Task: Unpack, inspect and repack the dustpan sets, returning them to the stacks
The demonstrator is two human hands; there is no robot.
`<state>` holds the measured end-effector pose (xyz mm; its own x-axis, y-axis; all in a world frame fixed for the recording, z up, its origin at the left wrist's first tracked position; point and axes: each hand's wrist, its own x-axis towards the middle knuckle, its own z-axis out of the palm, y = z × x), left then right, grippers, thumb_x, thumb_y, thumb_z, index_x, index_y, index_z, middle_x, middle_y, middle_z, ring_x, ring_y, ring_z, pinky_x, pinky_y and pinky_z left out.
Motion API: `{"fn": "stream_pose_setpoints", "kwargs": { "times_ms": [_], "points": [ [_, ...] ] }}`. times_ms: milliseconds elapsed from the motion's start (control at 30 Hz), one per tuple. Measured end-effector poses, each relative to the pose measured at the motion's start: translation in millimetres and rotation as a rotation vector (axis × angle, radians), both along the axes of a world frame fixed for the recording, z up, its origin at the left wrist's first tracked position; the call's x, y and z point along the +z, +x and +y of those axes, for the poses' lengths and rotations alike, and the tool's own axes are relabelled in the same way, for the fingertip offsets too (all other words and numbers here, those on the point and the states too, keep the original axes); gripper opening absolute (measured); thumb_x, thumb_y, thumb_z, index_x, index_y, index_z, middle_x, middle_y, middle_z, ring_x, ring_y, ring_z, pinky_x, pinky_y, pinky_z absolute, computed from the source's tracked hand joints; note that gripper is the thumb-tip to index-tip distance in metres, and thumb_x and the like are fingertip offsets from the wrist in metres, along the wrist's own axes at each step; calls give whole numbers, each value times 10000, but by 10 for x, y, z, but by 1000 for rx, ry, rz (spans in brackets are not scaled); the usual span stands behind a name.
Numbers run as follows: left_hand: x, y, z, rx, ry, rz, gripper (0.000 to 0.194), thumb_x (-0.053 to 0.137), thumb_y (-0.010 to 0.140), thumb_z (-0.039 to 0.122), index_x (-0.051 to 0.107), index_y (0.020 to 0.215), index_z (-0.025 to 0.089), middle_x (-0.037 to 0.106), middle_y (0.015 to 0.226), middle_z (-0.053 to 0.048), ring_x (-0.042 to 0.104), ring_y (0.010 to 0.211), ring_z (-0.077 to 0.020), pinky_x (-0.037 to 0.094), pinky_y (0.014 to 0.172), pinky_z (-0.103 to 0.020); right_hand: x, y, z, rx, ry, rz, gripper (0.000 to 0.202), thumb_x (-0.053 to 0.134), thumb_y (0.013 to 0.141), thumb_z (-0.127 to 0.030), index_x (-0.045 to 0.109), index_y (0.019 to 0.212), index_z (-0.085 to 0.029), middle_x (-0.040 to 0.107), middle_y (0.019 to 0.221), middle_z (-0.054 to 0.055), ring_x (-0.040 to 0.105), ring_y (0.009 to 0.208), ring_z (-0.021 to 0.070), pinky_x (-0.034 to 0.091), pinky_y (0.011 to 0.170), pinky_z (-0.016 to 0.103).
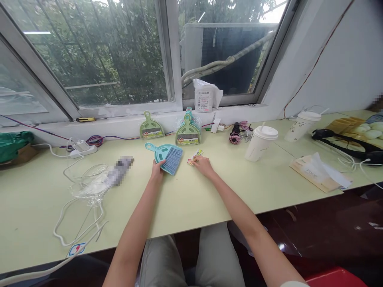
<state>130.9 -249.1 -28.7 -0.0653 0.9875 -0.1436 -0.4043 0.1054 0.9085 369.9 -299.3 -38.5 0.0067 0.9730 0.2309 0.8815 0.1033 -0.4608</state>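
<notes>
Bright, even daylight from the window (119, 56), soft faint shadows below it, wide-angle bending at edges — blurred patches left and far right.

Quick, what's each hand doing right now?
Left hand: closed on the blue brush and dustpan set.
Right hand: pinching a small printed label.

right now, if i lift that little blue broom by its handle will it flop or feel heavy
The blue broom looks like thin moulded plastic, so probably light and stiff. Its bristles, under the left hand, may splay a little. Lying flat, it seems unlikely to roll.

brush (167, 156) left of label (195, 156), on table (194, 199)
</notes>
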Motion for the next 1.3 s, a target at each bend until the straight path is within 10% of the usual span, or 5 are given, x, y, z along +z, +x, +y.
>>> {"fn": "stream_pose_setpoints", "kwargs": {
  "times_ms": [133, 433, 800, 967, 1300],
  "points": [
    [6, -2, -1, -18, -20, -16, 389, 642, 674, 113, 552, 1024, 256, 620, 1011, -39, 634, 909, -172, 549, 809, -318, -20, 1, 9, -81, 29, -38, 381, 519, 893, -302, 552, 1264, -221, 388, 1484, 86, 397, 1326, 214, 338, 1008, 358],
    [-37, 101, -38, -59, -57, -137, 410, 703, 677, 120, 559, 1041, 241, 636, 957, -26, 652, 822, -138, 563, 723, -252, 160, -84, -52, -241, 214, 364, 407, 390, 945, -412, 581, 1258, -236, 649, 1225, 65, 599, 1109, 202, 416, 942, 315],
    [-68, 384, -234, -204, 90, -87, 595, 821, 513, 137, 541, 1034, 208, 679, 980, -41, 661, 924, -221, 550, 823, -360, 70, -702, -246, 63, 98, 161, 463, 423, 930, -439, 457, 1366, -287, 302, 1528, 60, 196, 1434, 259, 78, 1124, 601],
    [-10, 343, -225, -221, 107, -72, 648, 805, 483, 119, 532, 1062, 220, 680, 1017, -52, 647, 998, -275, 538, 868, -425, 38, -620, -177, -168, 216, 712, 704, 575, 833, -421, 286, 1446, -232, 168, 1569, 97, 197, 1436, 244, 266, 1132, 464],
    [233, 215, -261, -447, 287, 378, 497, 614, 790, 432, 547, 1220, 192, 616, 1224, -125, 567, 1155, -307, 445, 991, -480, 107, -324, -27, 29, -122, 1605, 401, 797, 616, -179, 578, 951, -195, 727, 902, 42, 701, 815, 187, 584, 788, 341]
  ]
}}
